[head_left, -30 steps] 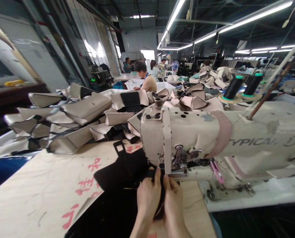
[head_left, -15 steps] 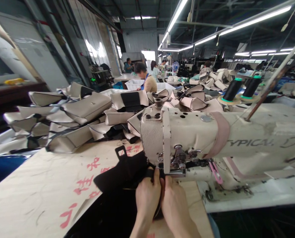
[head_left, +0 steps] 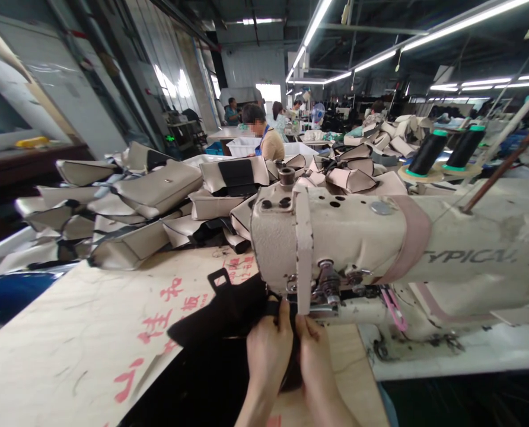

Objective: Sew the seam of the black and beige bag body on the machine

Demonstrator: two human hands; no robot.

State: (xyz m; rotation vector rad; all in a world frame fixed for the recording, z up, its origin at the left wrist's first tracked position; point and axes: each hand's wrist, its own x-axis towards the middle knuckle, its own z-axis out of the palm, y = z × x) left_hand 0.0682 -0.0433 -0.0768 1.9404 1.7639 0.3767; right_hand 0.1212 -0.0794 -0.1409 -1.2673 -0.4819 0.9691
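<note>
A black bag piece (head_left: 202, 379) lies on the wooden tabletop, with a flap that has a rectangular cut-out pointing to the left. Its far edge runs in under the head of a cream sewing machine (head_left: 353, 228). My left hand (head_left: 270, 347) is closed on the black material just in front of the needle area, fingers pointing away from me. Close beside it on the right, my right hand (head_left: 316, 350) pinches the edge of the same piece. The needle and the fingertips' exact grip are hidden by the machine head and the dark material.
Beige and black bags (head_left: 158, 190) are heaped behind the table. Red writing marks the wooden tabletop (head_left: 69, 332). Two black thread cones (head_left: 429, 153) stand on the machine's far side. A pink clip-like loop (head_left: 394, 311) hangs beneath its arm. Several people sit farther back.
My right hand has shifted slightly right, so the gap between the hands is wider. The whole view has turned a little. The black piece stays under the machine head.
</note>
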